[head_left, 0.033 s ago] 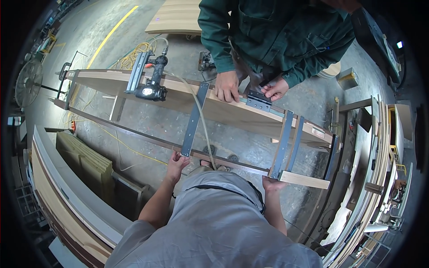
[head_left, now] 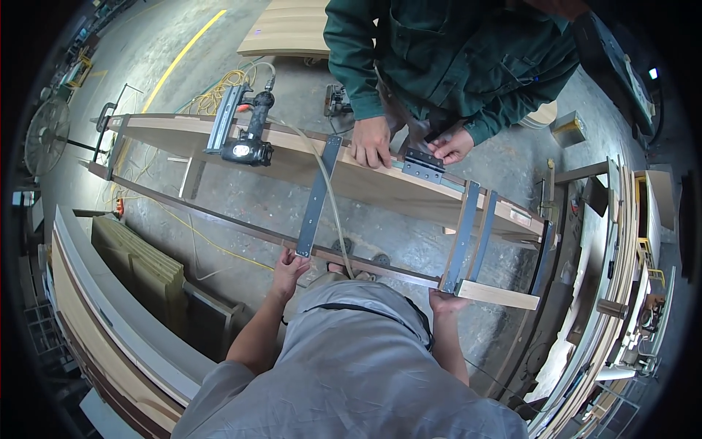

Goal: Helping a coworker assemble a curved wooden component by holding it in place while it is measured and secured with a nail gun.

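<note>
Along my side runs a long narrow brown wooden rail (head_left: 241,224). My left hand (head_left: 290,271) is closed on it beside the near end of a dark metal cross strip (head_left: 319,197). Farther right, my right hand (head_left: 444,301) grips the rail from below, its fingers partly hidden, near a pale wood block (head_left: 500,295). Across from me a long wooden door panel (head_left: 380,184) stands on edge. A co-worker in a green jacket holds a black hinge (head_left: 424,165) at its top edge with one hand; the other hand rests on the edge.
A nail gun (head_left: 248,139) rests on the panel's edge, its clear hose (head_left: 329,183) hanging across to my waist. More cross strips (head_left: 463,234) bridge panel and rail at right. Stacked boards (head_left: 139,256) stand at left, more sheets (head_left: 618,249) at right. A fan (head_left: 48,137) is far left.
</note>
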Motion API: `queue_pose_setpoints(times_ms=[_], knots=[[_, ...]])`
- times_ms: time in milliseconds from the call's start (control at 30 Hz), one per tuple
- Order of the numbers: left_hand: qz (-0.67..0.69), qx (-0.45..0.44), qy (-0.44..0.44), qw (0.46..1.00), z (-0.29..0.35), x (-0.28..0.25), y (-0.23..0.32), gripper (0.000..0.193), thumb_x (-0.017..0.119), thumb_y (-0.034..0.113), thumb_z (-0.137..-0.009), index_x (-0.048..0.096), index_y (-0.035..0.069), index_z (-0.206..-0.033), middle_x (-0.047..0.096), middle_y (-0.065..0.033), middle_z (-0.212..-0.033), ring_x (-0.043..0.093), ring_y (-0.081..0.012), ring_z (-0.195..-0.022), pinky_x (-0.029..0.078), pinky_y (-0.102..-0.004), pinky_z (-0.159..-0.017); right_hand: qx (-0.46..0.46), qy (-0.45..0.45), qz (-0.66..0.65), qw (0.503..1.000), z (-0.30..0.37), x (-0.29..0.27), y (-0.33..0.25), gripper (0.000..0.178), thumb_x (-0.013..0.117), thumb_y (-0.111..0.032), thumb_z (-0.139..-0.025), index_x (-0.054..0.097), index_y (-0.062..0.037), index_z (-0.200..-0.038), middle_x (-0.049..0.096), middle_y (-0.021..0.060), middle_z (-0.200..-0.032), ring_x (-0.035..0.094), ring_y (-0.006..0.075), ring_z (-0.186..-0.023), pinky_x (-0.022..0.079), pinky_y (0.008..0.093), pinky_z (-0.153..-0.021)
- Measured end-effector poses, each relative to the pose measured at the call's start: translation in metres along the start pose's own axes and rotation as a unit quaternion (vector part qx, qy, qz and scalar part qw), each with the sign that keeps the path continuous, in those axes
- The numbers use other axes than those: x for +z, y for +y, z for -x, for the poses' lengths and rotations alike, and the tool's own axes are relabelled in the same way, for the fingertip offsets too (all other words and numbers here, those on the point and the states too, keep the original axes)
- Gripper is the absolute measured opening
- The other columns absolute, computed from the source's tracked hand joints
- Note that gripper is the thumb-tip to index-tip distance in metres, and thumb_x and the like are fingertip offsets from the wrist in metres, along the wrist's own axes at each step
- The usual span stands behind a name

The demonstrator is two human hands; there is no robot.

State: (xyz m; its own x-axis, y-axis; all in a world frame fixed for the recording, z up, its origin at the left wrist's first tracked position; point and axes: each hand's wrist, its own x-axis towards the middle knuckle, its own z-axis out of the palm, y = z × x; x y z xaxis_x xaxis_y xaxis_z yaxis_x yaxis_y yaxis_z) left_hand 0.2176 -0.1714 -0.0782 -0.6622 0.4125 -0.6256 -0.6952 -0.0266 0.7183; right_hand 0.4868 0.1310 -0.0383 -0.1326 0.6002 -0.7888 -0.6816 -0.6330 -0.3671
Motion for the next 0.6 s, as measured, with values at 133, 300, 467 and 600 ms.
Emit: queue_pose_setpoints(times_ms=[133, 300, 467, 600], knots=[[0.008, -0.012, 0.027, 1.000, -0.005, -0.002, -0.004, 0.061, 0.060, 0.019, -0.093, 0.025, 0.001, -0.139, 0.053, -0.0089, -0.116, 0.062, -0.0206, -0.102, 0.053, -0.0340, -0.085, -0.016, 0.034, -0.002, 0.999, -0.002, -0.001, 0.001, 0.057, 0.041, -0.065, -0.079, 0.062, -0.0166, -0.098, 0.063, 0.0041, -0.085, 0.057, 0.0212, -0.075, 0.044, 0.0402, -0.075], [-0.013, -0.002, 0.017, 1.000, -0.010, 0.001, -0.008, 0.042, 0.055, 0.027, -0.095, 0.039, 0.005, -0.127, 0.050, -0.0080, -0.117, 0.061, -0.0233, -0.105, 0.052, -0.0383, -0.086, 0.013, -0.030, -0.012, 0.999, -0.015, -0.019, -0.003, 0.056, 0.047, -0.067, -0.077, 0.062, -0.0169, -0.098, 0.065, 0.0052, -0.092, 0.063, 0.0239, -0.081, 0.050, 0.0416, -0.076], [-0.036, 0.015, 0.020, 0.999, -0.008, -0.002, -0.007, 0.038, 0.058, 0.022, -0.094, 0.042, 0.006, -0.125, 0.053, -0.0064, -0.112, 0.063, -0.0209, -0.097, 0.053, -0.0357, -0.081, 0.006, -0.017, -0.021, 1.000, -0.009, -0.013, -0.001, 0.053, 0.048, -0.064, -0.079, 0.061, -0.0167, -0.099, 0.065, 0.0058, -0.091, 0.063, 0.0244, -0.082, 0.049, 0.0412, -0.075], [-0.152, 0.004, 0.024, 0.988, 0.006, -0.005, 0.006, 0.030, 0.063, 0.019, -0.090, 0.053, 0.004, -0.114, 0.059, -0.0046, -0.098, 0.063, -0.0174, -0.085, 0.052, -0.0310, -0.073, 0.004, -0.020, -0.018, 1.000, -0.007, -0.011, -0.001, 0.052, 0.047, -0.063, -0.080, 0.061, -0.0170, -0.101, 0.065, 0.0053, -0.093, 0.063, 0.0244, -0.085, 0.049, 0.0405, -0.076]])
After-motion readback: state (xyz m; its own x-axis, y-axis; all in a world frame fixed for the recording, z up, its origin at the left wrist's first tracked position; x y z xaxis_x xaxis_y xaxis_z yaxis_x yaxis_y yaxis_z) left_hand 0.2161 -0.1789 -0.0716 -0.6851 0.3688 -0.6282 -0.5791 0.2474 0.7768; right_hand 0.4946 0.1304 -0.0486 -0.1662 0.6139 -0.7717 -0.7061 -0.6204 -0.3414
